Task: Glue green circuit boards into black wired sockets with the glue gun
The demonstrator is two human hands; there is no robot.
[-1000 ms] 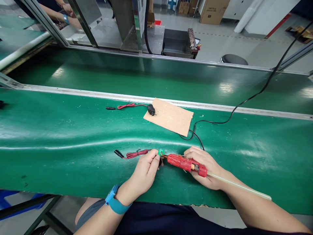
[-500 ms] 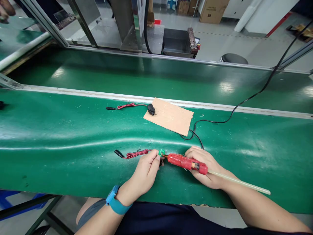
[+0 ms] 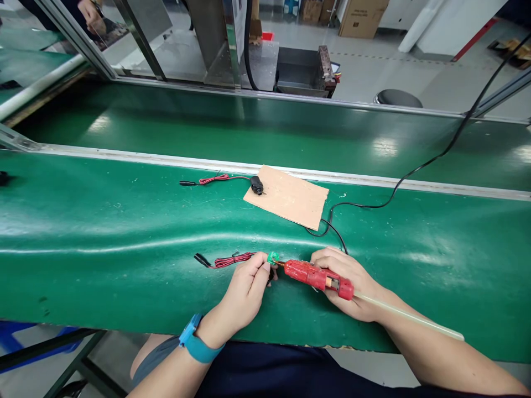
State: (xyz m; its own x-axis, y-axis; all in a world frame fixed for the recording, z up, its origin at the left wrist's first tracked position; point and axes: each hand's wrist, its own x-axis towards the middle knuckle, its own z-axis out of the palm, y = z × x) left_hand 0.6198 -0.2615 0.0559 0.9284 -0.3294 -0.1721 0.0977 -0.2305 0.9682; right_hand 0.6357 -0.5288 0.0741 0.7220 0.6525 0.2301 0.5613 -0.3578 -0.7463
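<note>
My left hand [image 3: 248,284] pinches a small green circuit board [image 3: 272,258] that has a dark part below it, partly hidden by my fingers. A bundled red-and-black wire [image 3: 234,260] runs leftward from that hand to a black plug [image 3: 202,260] on the green mat. My right hand [image 3: 352,282] is wrapped round a red hot glue gun [image 3: 309,273]. The gun's nozzle meets the board's right edge or comes very near it; I cannot tell which. Out of the gun's rear sticks a long pale glue stick [image 3: 410,315].
A brown cardboard piece [image 3: 290,196] lies beyond my hands, with a black wired part [image 3: 256,186] on its left end. The black power cord [image 3: 373,206] curves off to the upper right. A white rail [image 3: 166,160] crosses the bench. Another person's hand [image 3: 92,16] shows at upper left.
The glue gun has shifted very slightly, its glue stick's tail now a little farther right and lower. At upper left the other person's hand has moved rightward.
</note>
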